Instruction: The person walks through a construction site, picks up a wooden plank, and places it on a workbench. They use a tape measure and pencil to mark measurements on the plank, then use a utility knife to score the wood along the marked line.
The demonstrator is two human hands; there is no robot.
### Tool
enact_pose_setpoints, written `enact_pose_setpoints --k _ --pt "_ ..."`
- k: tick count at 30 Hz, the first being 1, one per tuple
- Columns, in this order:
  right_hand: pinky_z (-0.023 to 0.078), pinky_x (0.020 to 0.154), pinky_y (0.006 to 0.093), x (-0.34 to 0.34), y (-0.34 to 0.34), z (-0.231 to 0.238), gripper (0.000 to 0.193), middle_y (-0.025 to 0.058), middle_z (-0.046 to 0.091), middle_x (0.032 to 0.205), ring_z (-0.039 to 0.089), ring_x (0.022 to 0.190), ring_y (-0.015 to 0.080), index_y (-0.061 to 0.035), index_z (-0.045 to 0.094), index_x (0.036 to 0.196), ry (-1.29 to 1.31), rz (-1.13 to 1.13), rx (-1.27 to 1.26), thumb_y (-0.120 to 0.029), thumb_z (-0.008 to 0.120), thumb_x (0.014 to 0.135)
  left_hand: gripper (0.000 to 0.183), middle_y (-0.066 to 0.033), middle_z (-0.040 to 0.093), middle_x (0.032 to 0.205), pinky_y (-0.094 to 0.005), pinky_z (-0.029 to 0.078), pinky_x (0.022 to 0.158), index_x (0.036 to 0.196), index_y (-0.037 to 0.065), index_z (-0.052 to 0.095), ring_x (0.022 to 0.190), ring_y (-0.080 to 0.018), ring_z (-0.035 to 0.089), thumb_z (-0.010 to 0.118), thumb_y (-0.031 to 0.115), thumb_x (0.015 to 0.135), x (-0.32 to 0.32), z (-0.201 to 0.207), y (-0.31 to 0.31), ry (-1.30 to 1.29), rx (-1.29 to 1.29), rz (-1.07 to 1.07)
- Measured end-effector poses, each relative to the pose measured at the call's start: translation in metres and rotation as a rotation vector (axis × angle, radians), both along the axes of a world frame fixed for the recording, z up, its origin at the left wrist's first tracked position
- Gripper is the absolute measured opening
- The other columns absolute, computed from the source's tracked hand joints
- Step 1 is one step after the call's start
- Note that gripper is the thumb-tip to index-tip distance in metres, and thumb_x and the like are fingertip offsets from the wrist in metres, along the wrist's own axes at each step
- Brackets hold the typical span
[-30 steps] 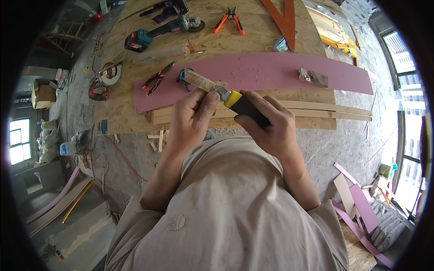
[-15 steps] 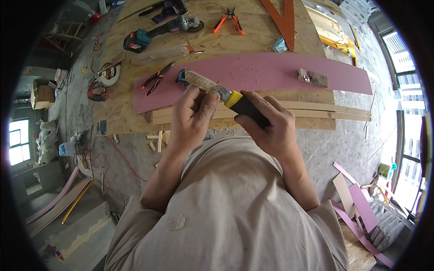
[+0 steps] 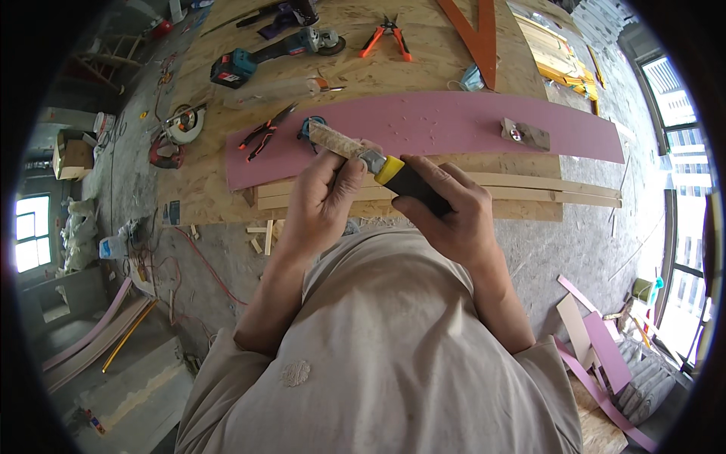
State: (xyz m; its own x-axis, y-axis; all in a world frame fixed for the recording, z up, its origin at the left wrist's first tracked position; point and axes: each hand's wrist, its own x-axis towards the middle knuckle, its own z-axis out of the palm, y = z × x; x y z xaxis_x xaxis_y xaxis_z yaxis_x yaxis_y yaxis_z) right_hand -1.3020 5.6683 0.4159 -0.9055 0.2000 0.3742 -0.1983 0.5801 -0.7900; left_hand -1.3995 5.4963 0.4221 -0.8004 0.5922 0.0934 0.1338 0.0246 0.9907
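My right hand (image 3: 455,203) is wrapped round the black handle of a tool (image 3: 414,188) with a yellow collar and a short grey metal neck. In line with that neck runs a flat tan, mottled strip (image 3: 333,139); whether it is the tool's covered blade or a separate piece, I cannot tell. My left hand (image 3: 324,195) pinches the strip near the metal, thumb on top. Both hands are above the near edge of a long pink board (image 3: 461,125). Behind the strip's far end lies a small blue object (image 3: 308,136), partly hidden.
Orange-and-black pliers (image 3: 266,135) and a wood block (image 3: 526,135) lie on the pink board. Beyond are a cordless angle grinder (image 3: 276,53), more pliers (image 3: 386,39) and an orange set square (image 3: 478,45). Wooden strips (image 3: 522,186) line the table's near side; a circular saw (image 3: 175,130) sits left.
The strip's far end has dropped slightly and the blue object behind it shows more. Both hands keep their grips; the whole view has shifted a little.
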Motion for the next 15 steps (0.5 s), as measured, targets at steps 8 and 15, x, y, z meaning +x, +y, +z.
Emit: enact_pose_setpoints --k 8,15 --pt "0.049 0.056 0.0351 -0.002 -0.002 -0.002 0.047 0.0111 0.064 0.079 0.062 0.062 0.0262 -0.0064 0.066 0.115 0.05 -0.109 0.103 -0.024 0.079 0.073 0.018 -0.002 0.057 0.086 -0.021 0.041 0.073 0.102 -0.003 0.061 0.08 -0.0061 0.048 0.055 0.013 0.097 -0.003 -0.01 0.0 0.034 -0.027 0.07" --pt "0.049 0.058 0.0311 0.0 0.002 -0.002 0.05 0.0136 0.062 0.079 0.061 0.062 0.0227 -0.0012 0.063 0.118 0.022 -0.036 0.109 -0.013 0.08 0.073 0.022 0.0037 0.051 0.073 -0.0204 0.035 0.058 0.089 -0.003 0.06 0.067 -0.0037 0.039 0.058 0.018 0.096 0.0 -0.004 0.006 -0.001 -0.025 0.101"
